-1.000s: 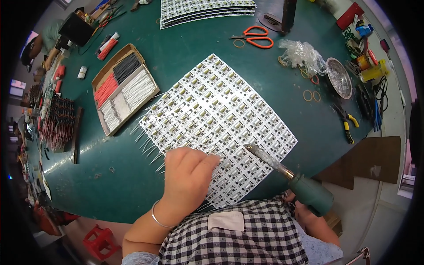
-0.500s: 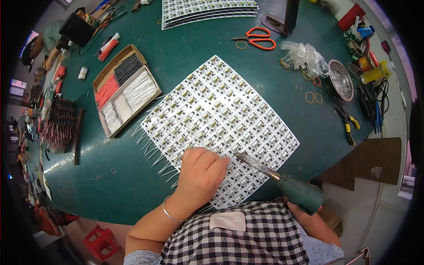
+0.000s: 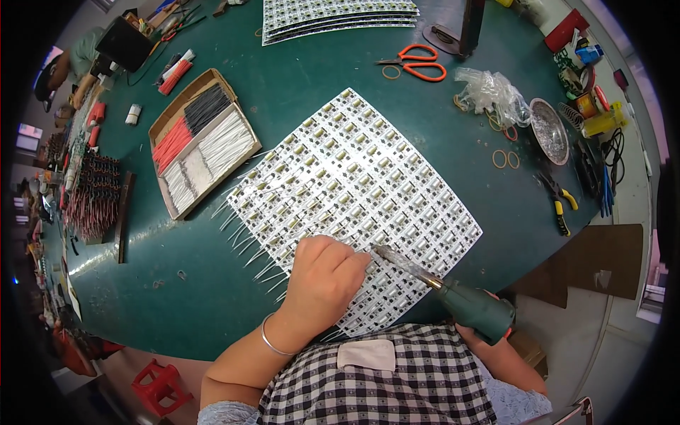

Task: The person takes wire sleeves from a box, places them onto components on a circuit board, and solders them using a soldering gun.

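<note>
A large white circuit board panel [image 3: 418, 198], covered with rows of small parts, lies on the green table in front of me. Thin white wires [image 3: 248, 244] stick out along its left edge. My left hand [image 3: 322, 280] rests on the panel's near part, fingers closed in a pinch; what is between the fingertips is hidden. From the right, my right hand [image 3: 471, 336] grips a green gun-shaped tool [image 3: 474, 308] with a long, coated metal tip. That tip points at the panel just beside my left fingertips. Most of my right fingers are hidden behind the handle.
Left of the panel stands a cardboard tray [image 3: 180, 210] of red, black and white wires. Beyond are stacked panels [image 3: 340, 21] and orange-handled scissors [image 3: 418, 62]. To the right lie a plastic bag [image 3: 492, 95], a metal dish [image 3: 549, 131] and yellow-handled pliers [image 3: 559, 202].
The tool in my right hand has shifted slightly left, its tip closer to my left fingertips. My left hand keeps its pinch on the panel.
</note>
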